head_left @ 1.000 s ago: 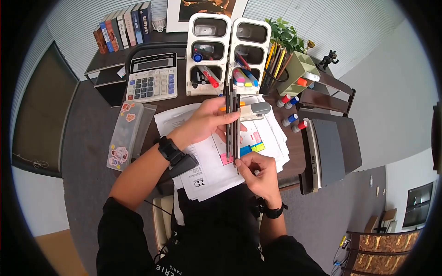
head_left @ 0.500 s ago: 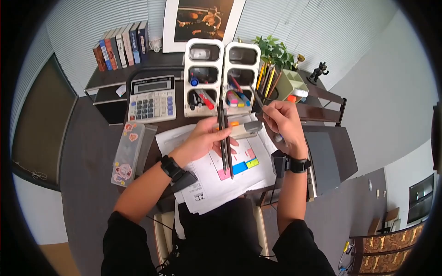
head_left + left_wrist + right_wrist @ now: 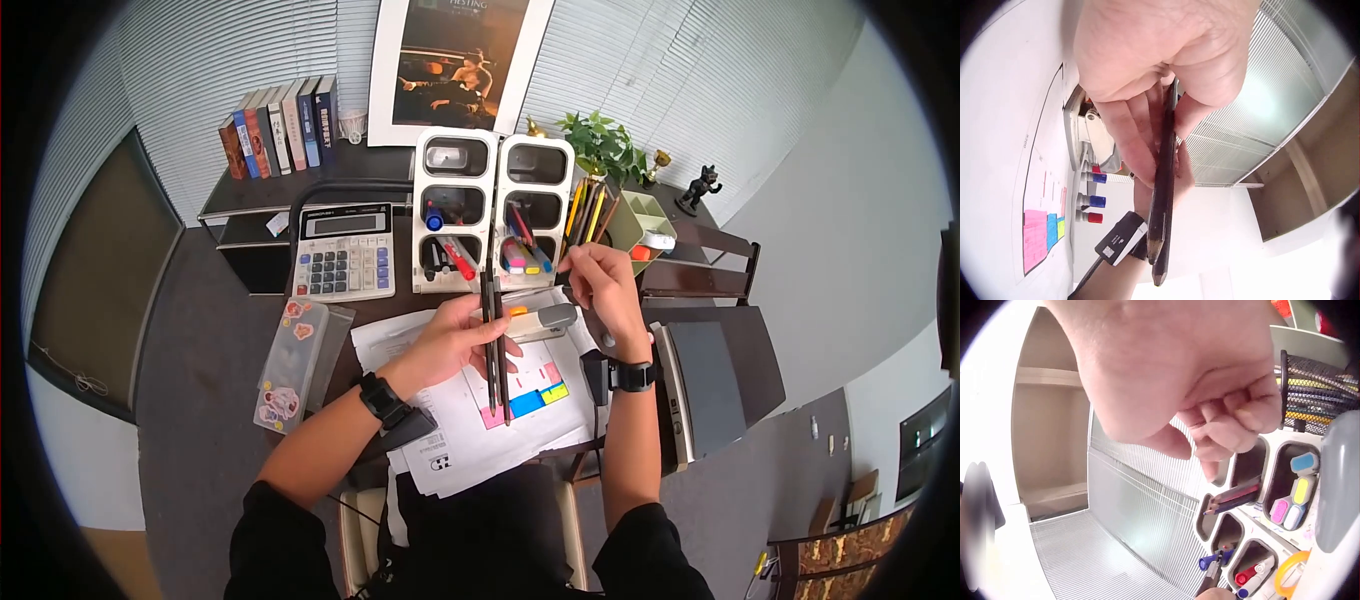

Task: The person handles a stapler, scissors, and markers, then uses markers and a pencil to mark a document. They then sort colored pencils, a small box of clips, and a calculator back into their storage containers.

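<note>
In the head view my left hand point(image 3: 455, 345) grips dark pencils point(image 3: 491, 350) upright over the papers point(image 3: 450, 440); two pencil ends point(image 3: 1160, 219) show in the left wrist view. My right hand point(image 3: 608, 295) is raised beside the white organizer's point(image 3: 495, 215) lower right compartment and the mesh pencil cup point(image 3: 1316, 394). In the right wrist view this hand's point(image 3: 1179, 375) fingers are loosely bent and no pencil shows in them. Pencils point(image 3: 1235, 497) lie in a middle compartment, highlighters point(image 3: 1300, 490) in a lower one.
A calculator point(image 3: 345, 255) and a stickered clear case point(image 3: 290, 365) are at the left. A grey-topped stapler point(image 3: 550, 318) lies on the papers. Right of them are a green holder point(image 3: 640, 225) and a dark flat device point(image 3: 705, 380). Books point(image 3: 280, 130) and a framed picture point(image 3: 455, 70) stand behind.
My right hand has left the pencils' lower ends and risen to the organizer's right side. The dark pencil it held half a second ago no longer shows in its fingers. My left hand keeps its grip.
</note>
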Tool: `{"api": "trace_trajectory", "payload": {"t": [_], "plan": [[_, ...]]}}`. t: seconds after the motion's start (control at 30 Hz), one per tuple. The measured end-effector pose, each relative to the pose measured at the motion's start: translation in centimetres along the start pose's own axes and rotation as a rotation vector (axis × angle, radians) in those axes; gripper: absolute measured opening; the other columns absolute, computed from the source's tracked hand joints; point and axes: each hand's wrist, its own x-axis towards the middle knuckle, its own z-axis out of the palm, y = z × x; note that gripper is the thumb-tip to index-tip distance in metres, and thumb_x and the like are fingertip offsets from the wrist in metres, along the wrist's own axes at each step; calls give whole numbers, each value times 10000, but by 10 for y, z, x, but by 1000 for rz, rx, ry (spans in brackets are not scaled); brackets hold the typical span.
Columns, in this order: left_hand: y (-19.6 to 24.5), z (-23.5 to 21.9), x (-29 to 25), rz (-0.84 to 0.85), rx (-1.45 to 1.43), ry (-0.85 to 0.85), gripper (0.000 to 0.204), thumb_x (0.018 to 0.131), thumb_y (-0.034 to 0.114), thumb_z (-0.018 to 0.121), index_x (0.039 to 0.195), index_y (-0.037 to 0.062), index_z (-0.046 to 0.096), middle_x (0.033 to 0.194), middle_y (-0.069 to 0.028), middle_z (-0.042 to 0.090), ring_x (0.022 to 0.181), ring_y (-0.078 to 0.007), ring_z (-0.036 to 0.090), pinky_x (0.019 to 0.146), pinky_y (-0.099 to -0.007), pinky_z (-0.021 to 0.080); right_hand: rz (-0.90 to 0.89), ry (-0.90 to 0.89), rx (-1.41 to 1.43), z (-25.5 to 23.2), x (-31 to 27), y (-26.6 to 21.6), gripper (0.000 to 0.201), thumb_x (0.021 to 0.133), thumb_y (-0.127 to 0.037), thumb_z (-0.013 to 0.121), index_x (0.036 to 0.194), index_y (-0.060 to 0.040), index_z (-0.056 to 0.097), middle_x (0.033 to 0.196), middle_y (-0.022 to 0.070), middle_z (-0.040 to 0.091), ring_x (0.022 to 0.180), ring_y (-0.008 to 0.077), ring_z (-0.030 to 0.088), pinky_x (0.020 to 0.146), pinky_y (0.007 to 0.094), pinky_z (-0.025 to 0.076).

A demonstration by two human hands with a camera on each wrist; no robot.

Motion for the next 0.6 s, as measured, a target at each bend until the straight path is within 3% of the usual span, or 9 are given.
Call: {"api": "trace_trajectory", "payload": {"t": [0.13,0.27,0.3,0.33,0.4,0.43,0.6], "plan": [[5,1,-2,-19,11,10,194,1007,171,586,1143,50,521,909,-177,685,789,-273,726,658,-384,627,-84,-106,12,-5,-12,7,251,984,-116,624,759,-6,612,600,-18,542,498,34,444,454,219,306],[3,-2,-1,3,-32,44,187,1003,163,591,1138,52,524,892,-163,677,815,-252,711,678,-401,624,-150,-85,89,-1,-10,12,150,958,-56,651,820,-5,623,640,-20,572,514,31,473,460,212,327],[3,-3,0,7,-42,48,187,1003,164,592,1138,52,525,890,-162,677,812,-250,709,681,-407,621,-120,-67,70,-1,-8,16,42,929,-33,672,930,0,646,642,-20,584,516,31,485,467,217,350],[2,-4,1,12,-53,50,188,1003,165,593,1138,52,526,888,-161,676,808,-249,707,684,-414,618,-122,-64,75,1,-6,12,42,929,-33,672,930,0,646,642,-20,584,516,31,485,467,217,350],[2,-4,1,-3,-57,60,196,1004,160,589,1151,50,521,882,-169,680,789,-252,704,685,-422,610,-229,47,-216,6,-5,-2,191,894,-17,689,1083,-21,663,668,-11,608,518,37,502,483,223,380],[4,-2,0,8,-65,63,203,1004,157,585,1163,49,517,879,-174,682,786,-257,704,679,-420,607,-257,22,-288,3,-1,-2,397,840,7,707,1225,-66,644,710,19,641,512,81,534,500,252,422],[1,-4,2,27,-78,59,234,1006,150,577,1200,42,505,876,-190,687,779,-269,706,670,-418,602,-348,-103,-451,8,18,-17,444,793,17,715,1226,-57,648,841,87,689,577,198,599,571,311,497]]}}
